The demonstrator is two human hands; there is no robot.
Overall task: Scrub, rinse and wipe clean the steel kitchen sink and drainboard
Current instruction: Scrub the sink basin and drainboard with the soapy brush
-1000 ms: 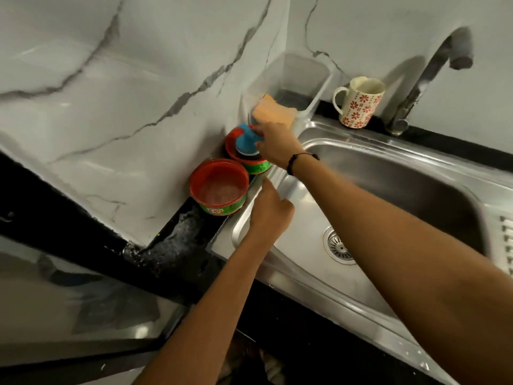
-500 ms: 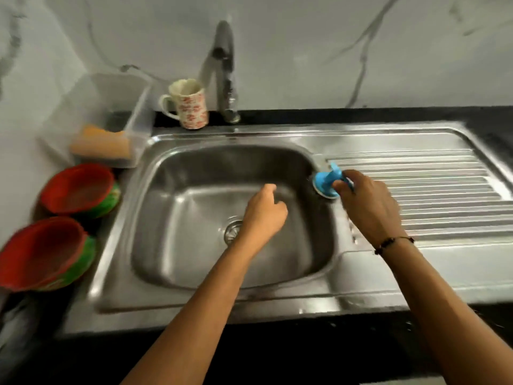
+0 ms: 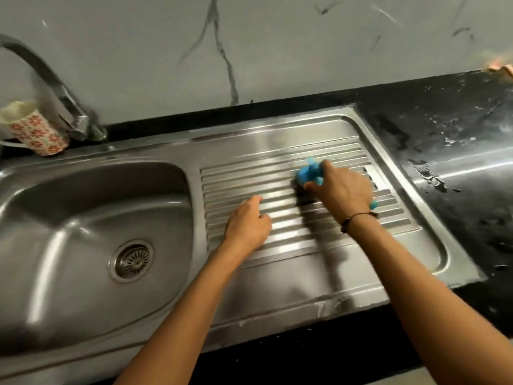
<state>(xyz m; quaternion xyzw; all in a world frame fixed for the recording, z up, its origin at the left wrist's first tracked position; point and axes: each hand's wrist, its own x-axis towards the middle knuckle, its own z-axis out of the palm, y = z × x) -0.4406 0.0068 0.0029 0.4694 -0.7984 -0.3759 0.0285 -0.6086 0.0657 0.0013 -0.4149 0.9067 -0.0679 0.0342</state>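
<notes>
No readable text, brand, label or number anywhere; mug (image 3: 33, 132) far left of the left hand (image 3: 247, 223) shows only a red flower pattern, no lettering.

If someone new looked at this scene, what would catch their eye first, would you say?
Most likely the bright blue scrubber gripped in the right hand, pressed on the ribbed drainboard right of the steel sink. The left hand rests open on the ribs beside it. A red-flowered mug stands by the tap, far left.
</notes>
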